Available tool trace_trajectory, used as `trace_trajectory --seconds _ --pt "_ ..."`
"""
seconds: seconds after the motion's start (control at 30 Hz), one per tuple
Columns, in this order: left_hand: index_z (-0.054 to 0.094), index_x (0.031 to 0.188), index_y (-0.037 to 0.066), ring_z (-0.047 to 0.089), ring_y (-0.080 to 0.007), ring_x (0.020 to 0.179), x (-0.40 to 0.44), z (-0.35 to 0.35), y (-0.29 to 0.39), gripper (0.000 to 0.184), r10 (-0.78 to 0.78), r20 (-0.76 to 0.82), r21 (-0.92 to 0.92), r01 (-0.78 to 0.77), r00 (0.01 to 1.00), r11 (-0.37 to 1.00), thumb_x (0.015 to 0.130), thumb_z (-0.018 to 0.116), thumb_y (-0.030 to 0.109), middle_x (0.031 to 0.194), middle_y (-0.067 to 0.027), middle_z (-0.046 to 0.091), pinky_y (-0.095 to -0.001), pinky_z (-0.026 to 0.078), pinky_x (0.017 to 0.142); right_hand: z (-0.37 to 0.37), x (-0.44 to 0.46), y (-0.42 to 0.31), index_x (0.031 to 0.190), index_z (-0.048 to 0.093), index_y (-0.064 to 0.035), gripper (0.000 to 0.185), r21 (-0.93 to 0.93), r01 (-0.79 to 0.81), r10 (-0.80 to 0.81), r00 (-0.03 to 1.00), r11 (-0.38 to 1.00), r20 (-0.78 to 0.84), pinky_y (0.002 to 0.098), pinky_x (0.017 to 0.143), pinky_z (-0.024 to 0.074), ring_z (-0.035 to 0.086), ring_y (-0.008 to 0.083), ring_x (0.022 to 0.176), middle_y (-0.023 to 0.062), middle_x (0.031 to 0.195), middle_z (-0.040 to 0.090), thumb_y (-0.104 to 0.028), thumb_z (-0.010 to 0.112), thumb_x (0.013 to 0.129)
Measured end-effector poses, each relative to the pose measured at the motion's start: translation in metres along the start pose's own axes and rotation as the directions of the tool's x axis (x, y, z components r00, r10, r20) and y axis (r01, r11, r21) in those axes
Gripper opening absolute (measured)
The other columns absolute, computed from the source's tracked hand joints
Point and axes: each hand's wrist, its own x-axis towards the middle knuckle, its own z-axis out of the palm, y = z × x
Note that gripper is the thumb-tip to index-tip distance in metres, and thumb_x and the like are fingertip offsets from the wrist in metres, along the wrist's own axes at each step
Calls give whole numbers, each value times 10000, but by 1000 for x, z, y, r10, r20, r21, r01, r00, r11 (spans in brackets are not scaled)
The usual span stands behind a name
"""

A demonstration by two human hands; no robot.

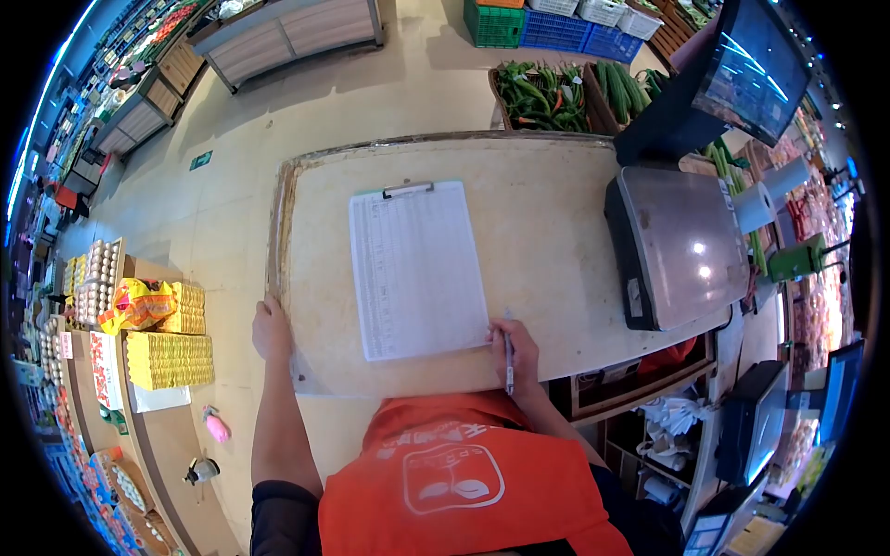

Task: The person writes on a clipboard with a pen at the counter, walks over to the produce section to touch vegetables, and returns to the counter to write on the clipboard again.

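A clipboard (408, 192) with white printed sheets (422, 273) under its clip lies on the pale worn table (547, 213). At the sheets' lower right corner, my right hand (515, 352) is closed around a pen (509, 364), which points down toward my apron. My left hand (271, 331) rests at the table's left edge with its fingers curled against the edge, apart from the clipboard. Whether those fingers hold anything besides the edge is hidden.
A weighing scale (681, 241) with a monitor (756, 74) stands at the right. Beyond the far edge are crates of green peppers (547, 93) and cucumbers (619, 91). Egg trays (170, 360) are at the left, open shelves (649, 435) below right.
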Motion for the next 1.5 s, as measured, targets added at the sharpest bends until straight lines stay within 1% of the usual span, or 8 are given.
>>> trace_trajectory --seconds 0.27,0.47,0.57,0.67,0.93,1.0,1.23,1.5 --pt "633 1027 16 655 -425 953 -7 -9 9 536 -24 24 11 23 999 1000 1022 377 488 1013 -242 689 -509 501 816 -2 -1 0 1189 578 -10 286 -43 -135 135 991 990 -12 303 805 533 658 217 921 143 1043 628 65 578 914" --pt "612 1114 19 627 -304 1013 -12 13 -19 188 143 -313 -512 -294 939 807 980 580 146 1119 -158 649 -404 492 868 0 16 -5 1344 475 14 464 -144 14 -3 997 989 76 395 1005 495 621 341 1160 212 1246 592 27 598 896" --pt "605 1170 10 617 -251 1035 -49 16 -2 216 347 -386 -349 -484 855 803 964 582 74 1168 -131 641 -368 493 884 11 30 -4 1354 463 11 478 -142 -33 47 994 989 98 395 1010 491 611 348 1173 216 1248 590 9 609 899" --pt "593 1232 5 608 -207 1081 -84 37 14 287 308 -33 -795 -212 951 568 950 596 58 1189 -114 639 -330 485 930 19 45 -11 1354 453 12 467 -163 -19 39 992 986 122 392 990 499 614 348 1168 216 1248 591 -18 610 915" --pt "624 1183 30 628 -201 1027 -102 6 12 248 429 -95 -629 -388 898 673 937 596 22 1131 -93 653 -323 507 874 19 21 10 1204 636 -2 343 16 83 -84 981 996 175 347 715 532 674 261 823 176 969 658 -20 702 868" --pt "640 1144 45 626 -185 986 -95 4 -1 208 430 -200 -570 -462 880 679 944 591 22 1073 -73 659 -313 505 831 13 27 -18 1077 699 -19 232 -63 405 -389 905 912 173 354 593 518 643 249 618 110 717 628 -3 715 846" --pt "656 1082 25 628 -280 1020 -78 -7 -14 225 362 -169 -529 -394 917 751 875 591 -34 1102 -146 651 -373 505 886 31 10 -21 946 665 -50 145 -98 256 -244 962 962 121 330 576 513 640 236 628 108 733 625 -43 734 819" --pt "652 1031 59 596 -353 1097 -159 8 48 295 917 -193 -400 -882 348 250 752 745 49 1150 -143 625 -457 483 948 35 9 -24 889 615 -46 133 -146 168 -148 979 975 142 346 554 512 638 241 574 110 674 617 -82 732 836"
